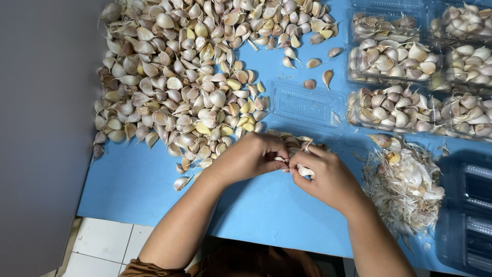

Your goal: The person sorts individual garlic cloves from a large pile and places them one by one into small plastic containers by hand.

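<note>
Fingers of the left hand (249,156) and right hand (324,174) pinch narrowly around a small, papery white garlic clove (305,171) above the smooth blue tabletop (266,210), beside a heap of dry husks (405,182).

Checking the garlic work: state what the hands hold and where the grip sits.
Both hands, left and right, pinch a garlic piece between their fingertips; the exact grip on it is hidden by the fingers.

Table (128,190) seen bright blue. Garlic cloves (174,87) seen cream, pink-tinged, some yellow. Peeled skins (405,184) seen papery white. Floor tiles (102,241) seen white.
</note>
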